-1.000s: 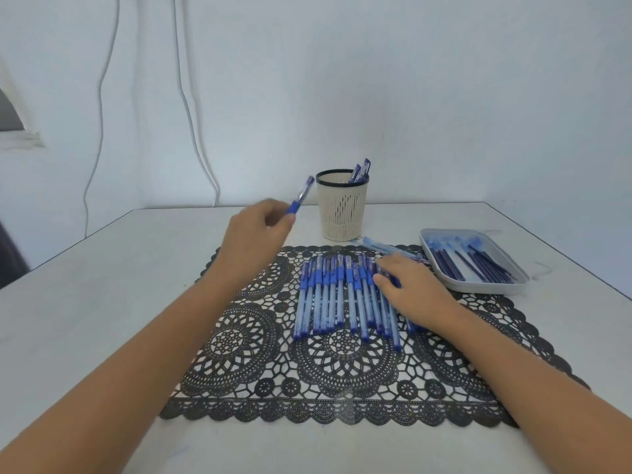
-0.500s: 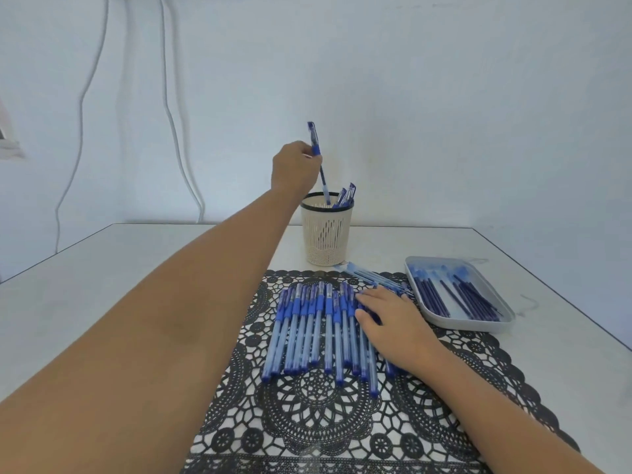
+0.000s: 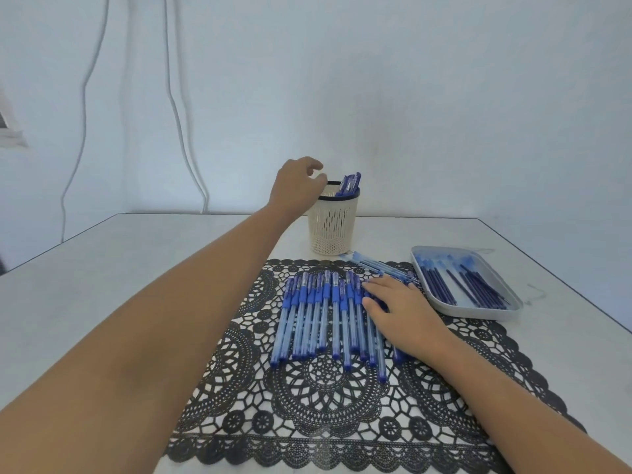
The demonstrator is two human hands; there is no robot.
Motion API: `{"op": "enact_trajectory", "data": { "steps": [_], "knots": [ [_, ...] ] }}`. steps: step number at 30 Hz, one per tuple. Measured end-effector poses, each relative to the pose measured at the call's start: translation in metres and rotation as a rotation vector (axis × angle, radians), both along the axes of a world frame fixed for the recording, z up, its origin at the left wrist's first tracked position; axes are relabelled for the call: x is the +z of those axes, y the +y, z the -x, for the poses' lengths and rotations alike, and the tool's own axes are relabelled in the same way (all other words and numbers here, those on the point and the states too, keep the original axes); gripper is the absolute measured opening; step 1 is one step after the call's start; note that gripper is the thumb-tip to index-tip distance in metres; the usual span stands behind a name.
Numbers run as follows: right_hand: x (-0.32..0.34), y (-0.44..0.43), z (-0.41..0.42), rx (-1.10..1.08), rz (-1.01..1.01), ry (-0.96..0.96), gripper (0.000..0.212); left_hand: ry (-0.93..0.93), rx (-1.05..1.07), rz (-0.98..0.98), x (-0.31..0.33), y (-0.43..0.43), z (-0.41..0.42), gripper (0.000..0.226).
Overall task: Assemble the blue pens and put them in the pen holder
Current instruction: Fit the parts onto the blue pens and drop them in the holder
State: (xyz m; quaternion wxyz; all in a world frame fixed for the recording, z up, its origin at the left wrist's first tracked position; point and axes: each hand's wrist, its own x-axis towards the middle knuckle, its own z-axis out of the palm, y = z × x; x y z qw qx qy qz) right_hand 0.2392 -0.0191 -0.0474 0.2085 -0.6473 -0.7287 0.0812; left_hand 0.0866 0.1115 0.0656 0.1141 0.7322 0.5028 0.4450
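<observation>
- The left hand (image 3: 297, 186) hangs at the rim of the pen holder (image 3: 333, 227), grip slack and empty; half a second ago it held a pen over the opening.
- That pen now stands among the finished pens (image 3: 349, 183) inside: one more done.
- The right hand (image 3: 402, 311) lies flat, gripping nothing, on the barrels (image 3: 318, 316) on the lace mat (image 3: 307, 422); many apparently remain unassembled.

Pale bluish wall (image 3: 410, 80) with white cables (image 3: 178, 107) down its left side, behind a light grey table (image 3: 119, 268) in soft light.
</observation>
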Motion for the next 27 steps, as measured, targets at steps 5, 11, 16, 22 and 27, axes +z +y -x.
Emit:
{"op": "enact_trajectory", "data": {
  "steps": [5,11,16,22,27],
  "knots": [
    [0.001,-0.002,0.0,-0.003,0.005,-0.004,0.043,0.059,0.023,0.004,-0.019,-0.042,0.038,0.024],
    [0.003,-0.004,0.002,-0.006,0.012,-0.022,0.043,0.329,0.007,0.274,-0.066,-0.092,0.08,0.022],
    [0.003,-0.004,0.003,-0.004,0.009,-0.018,0.043,0.416,0.049,0.354,-0.093,-0.103,0.082,0.024],
    [0.002,-0.003,0.003,-0.01,0.004,-0.024,0.042,0.464,0.105,0.317,-0.099,-0.104,0.078,0.017],
    [0.001,-0.002,0.003,-0.01,0.004,-0.027,0.043,0.539,0.096,0.331,-0.092,-0.108,0.073,0.019]
  ]
}}
